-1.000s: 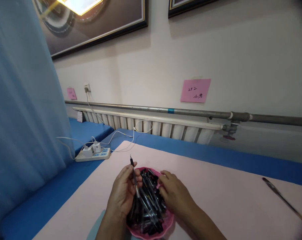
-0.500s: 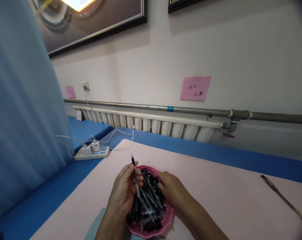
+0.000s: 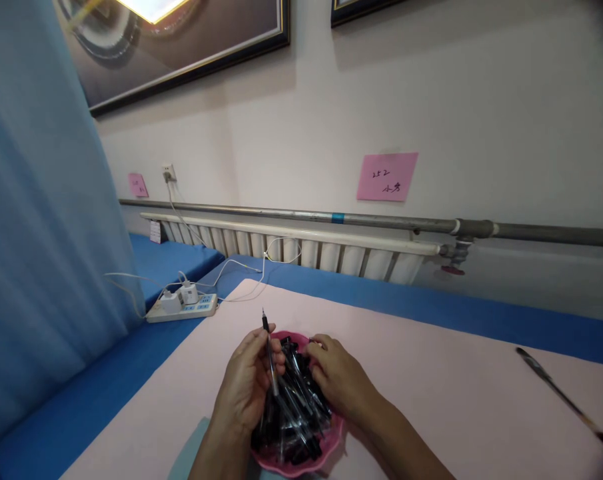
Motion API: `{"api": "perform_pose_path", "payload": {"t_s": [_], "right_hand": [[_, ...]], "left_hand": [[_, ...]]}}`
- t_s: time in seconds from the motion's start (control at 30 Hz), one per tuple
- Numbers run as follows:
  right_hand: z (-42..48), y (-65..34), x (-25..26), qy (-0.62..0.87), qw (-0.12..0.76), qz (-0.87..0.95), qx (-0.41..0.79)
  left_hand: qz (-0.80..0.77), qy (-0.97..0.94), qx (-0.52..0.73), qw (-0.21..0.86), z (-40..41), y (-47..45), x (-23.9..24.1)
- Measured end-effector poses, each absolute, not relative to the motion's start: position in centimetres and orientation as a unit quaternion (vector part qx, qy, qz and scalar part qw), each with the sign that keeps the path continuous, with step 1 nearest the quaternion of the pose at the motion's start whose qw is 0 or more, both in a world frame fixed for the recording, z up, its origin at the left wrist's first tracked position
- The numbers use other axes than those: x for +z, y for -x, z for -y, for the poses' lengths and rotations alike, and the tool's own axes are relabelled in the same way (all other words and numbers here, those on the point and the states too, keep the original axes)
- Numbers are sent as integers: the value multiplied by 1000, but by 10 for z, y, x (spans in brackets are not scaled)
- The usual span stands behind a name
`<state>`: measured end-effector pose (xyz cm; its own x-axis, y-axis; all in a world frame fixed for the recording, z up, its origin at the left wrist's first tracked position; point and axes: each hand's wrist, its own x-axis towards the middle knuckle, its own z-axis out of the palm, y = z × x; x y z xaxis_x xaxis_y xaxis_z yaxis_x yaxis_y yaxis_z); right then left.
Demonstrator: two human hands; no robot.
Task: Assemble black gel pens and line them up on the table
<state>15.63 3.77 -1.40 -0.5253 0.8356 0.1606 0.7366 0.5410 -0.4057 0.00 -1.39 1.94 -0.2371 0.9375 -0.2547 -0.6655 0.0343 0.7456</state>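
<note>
Between the thumb and fingers of my left hand (image 3: 248, 377) is a clear-barrelled pen (image 3: 270, 350), its bare metal tip pointing up and away from me. Below it a pink scalloped bowl (image 3: 335, 440) is heaped with several black-and-clear pens and pen parts (image 3: 301, 400). My right hand (image 3: 338, 373) is at the bowl's right rim, thumb and fingers pinched together. A small dark end shows at those fingertips, too small to name. The lower end of the held pen overlaps the heap in view.
A long thin brush-like tool (image 3: 564, 393) lies on the pink sheet (image 3: 431, 387) at right. At left, a power strip (image 3: 181, 308) with white plugs and cables rests on the blue surface (image 3: 126, 373). A radiator (image 3: 326, 257) and pipe run along the wall; a blue curtain (image 3: 41, 233) hangs left.
My right hand has shifted slightly left and up over the bowl's rim, and a small dark end now shows at its fingertips. My left hand keeps holding the pen.
</note>
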Motion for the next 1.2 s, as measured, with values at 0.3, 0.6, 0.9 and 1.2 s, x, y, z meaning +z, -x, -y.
{"api": "perform_pose_path", "payload": {"t_s": [0.3,0.6,0.9,1.2], "right_hand": [[-41,-157,-12,449,125,871,157],[-40,-163,-16,451,158,858,190],[-37,-161,-14,420,202,866,182],[-35,-158,-10,422,258,853,170]], "left_hand": [[-402,-167,673,598,14,1,18],[-404,-173,679,588,13,7,16],[-395,-116,712,570,15,20,30],[-376,-60,753,537,17,27,36]]}}
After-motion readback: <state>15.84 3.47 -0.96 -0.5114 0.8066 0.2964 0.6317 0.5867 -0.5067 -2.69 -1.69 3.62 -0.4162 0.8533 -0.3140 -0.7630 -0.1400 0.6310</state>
